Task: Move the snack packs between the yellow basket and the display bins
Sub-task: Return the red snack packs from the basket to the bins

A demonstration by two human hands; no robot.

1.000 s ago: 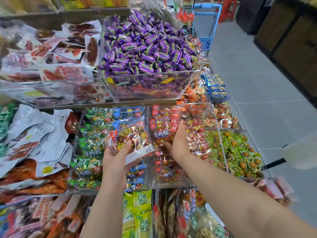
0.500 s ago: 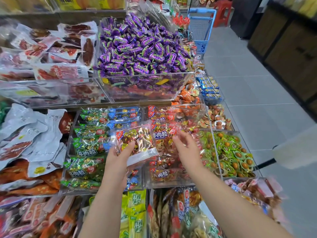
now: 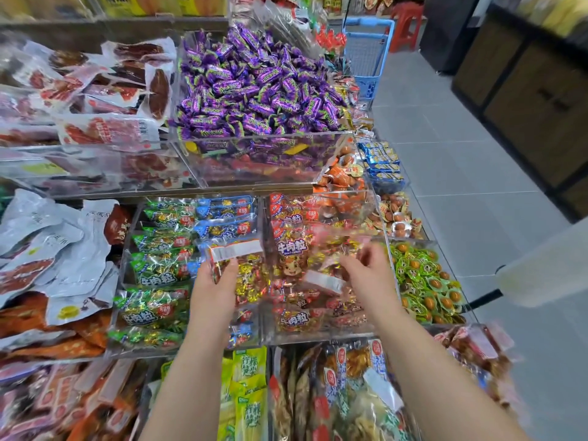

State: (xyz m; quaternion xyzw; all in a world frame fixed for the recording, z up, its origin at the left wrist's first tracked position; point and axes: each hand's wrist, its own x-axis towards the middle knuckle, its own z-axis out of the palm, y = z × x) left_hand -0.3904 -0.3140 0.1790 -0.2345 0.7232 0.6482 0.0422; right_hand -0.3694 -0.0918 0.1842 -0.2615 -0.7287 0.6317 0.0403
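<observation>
Gripped in my left hand (image 3: 212, 289), a snack pack (image 3: 237, 268) stands tilted above the clear display bin (image 3: 324, 329) of red packs. My right hand (image 3: 366, 275), blurred, hovers over that bin beside a second pack (image 3: 321, 280); I cannot tell its grip. Purple candies (image 3: 254, 87) fill the bin behind.

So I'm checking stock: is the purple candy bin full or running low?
Full. The purple candies are heaped well above the clear bin's front wall.
</observation>
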